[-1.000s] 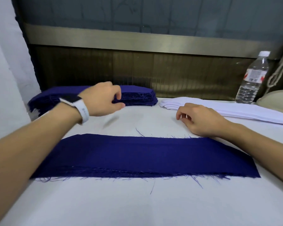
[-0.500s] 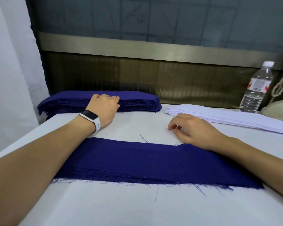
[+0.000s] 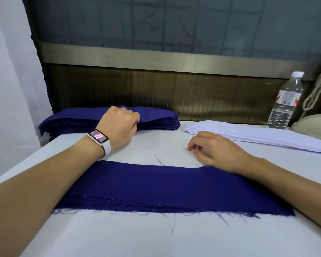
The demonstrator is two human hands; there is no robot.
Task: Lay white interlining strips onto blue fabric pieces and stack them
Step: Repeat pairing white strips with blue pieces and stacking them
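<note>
Left hand (image 3: 119,127) pinching the top of the blue fabric stack (image 3: 157,118) at the back of the bench (image 3: 156,238), right hand (image 3: 215,151) loosely curled and empty near the white interlining strips (image 3: 258,136), a worker risks lifting several fray-snagged pieces at once.

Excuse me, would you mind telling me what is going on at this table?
A person is pairing fabric pieces. The left hand grips the top layer of the blue fabric pile at the back. The right hand rests loosely curled on the table, holding nothing, near the white strips. The front blue fabric lies flat, no strip on it.
</note>
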